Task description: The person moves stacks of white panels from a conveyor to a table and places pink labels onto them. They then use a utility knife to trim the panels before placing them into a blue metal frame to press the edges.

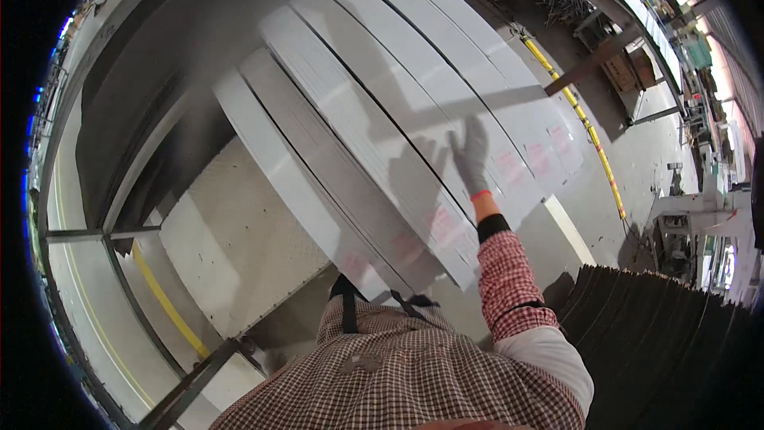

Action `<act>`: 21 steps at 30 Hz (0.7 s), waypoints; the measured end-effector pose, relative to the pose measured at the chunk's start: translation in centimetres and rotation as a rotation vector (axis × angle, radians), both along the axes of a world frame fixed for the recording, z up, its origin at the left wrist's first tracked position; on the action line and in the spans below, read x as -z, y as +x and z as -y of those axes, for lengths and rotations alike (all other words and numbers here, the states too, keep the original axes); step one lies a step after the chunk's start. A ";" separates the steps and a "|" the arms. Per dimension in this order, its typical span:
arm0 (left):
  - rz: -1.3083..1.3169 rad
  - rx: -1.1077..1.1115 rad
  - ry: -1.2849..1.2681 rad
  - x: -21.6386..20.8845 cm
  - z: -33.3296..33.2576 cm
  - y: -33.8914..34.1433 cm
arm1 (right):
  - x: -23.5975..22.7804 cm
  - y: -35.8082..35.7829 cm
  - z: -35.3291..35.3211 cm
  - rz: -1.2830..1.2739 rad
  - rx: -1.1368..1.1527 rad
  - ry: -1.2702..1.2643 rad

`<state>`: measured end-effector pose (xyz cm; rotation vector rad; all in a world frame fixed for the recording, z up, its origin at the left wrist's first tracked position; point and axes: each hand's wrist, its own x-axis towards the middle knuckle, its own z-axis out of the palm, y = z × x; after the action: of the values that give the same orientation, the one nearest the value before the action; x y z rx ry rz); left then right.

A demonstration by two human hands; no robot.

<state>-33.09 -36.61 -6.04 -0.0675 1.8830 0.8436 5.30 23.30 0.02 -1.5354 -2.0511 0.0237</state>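
My right hand (473, 158), in a grey glove with a red band at the wrist, is stretched out over the long pale-grey stacks of flat sheets (374, 72). Its fingers are extended and the thumb stands apart, with nothing held in them. Whether the hand presses on the top sheet or hovers just above it, I cannot tell. The stacks lie side by side with dark gaps between them, and pink printed marks show near their closest ends. A shadow of the arm falls across their tops. My left hand is out of sight.
A pale board-like surface (239, 231) lies left of the stacks, beside a dark metal frame (115, 235). A dark stack of corrugated sheets (652, 342) stands at lower right. Yellow tape (585, 119) runs along the floor at right, past a brown post (593, 62).
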 end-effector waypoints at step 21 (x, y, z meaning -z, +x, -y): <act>-0.252 0.094 0.144 1.9 20.6 42.4 | -3.8 15.3 20.8 -0.087 -0.446 0.215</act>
<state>9.27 -57.17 -7.93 0.2237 2.0347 0.9553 20.59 2.50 3.81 -0.9147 -2.2038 0.0382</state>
